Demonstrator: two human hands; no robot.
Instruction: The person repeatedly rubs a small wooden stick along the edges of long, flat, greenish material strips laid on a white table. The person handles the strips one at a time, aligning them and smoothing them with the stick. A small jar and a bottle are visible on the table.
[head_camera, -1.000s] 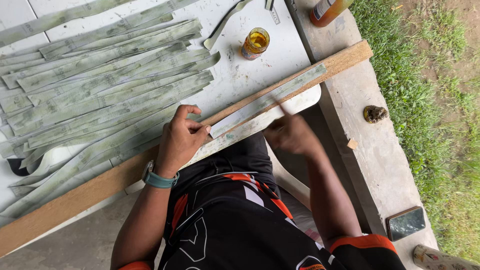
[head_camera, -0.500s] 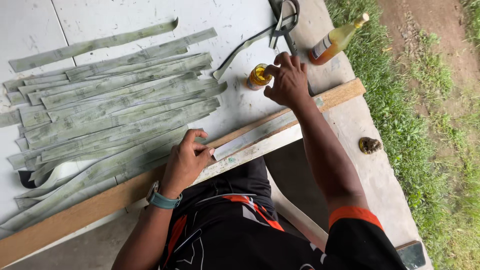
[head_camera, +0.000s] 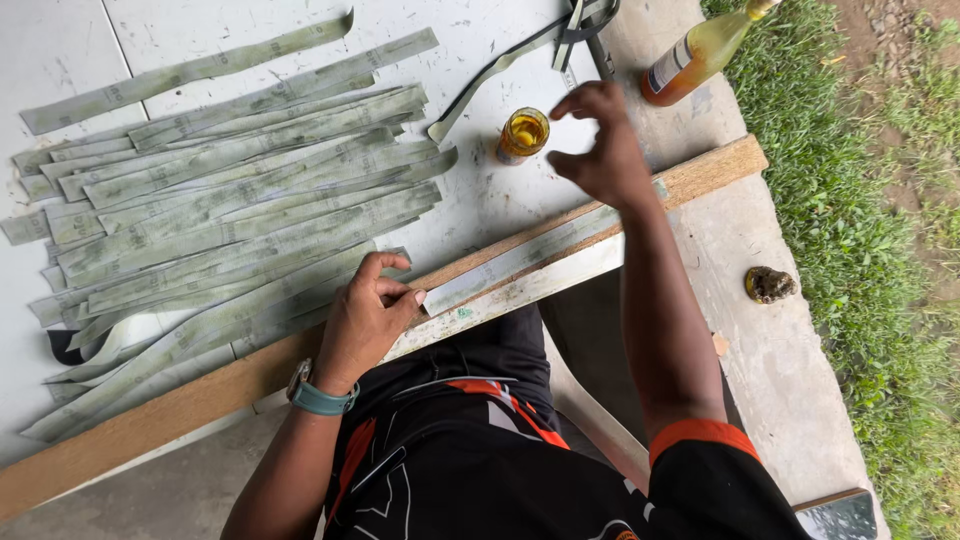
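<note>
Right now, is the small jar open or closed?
Open: the small jar stands upright with no lid, its yellow liquid showing from above beside the right hand.

White tiled table (head_camera: 250, 30), green strips (head_camera: 230, 200), wooden plank (head_camera: 180, 395), jar (head_camera: 523, 135)

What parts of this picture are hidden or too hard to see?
- Head view: the long wooden plank runs off the left edge; its end is unseen.
- The orange-liquid bottle is cut off by the top edge.
- The pale strip on the plank is partly covered by the left hand and the right hand.
- The small dark lump on the concrete is too small to identify.
</note>
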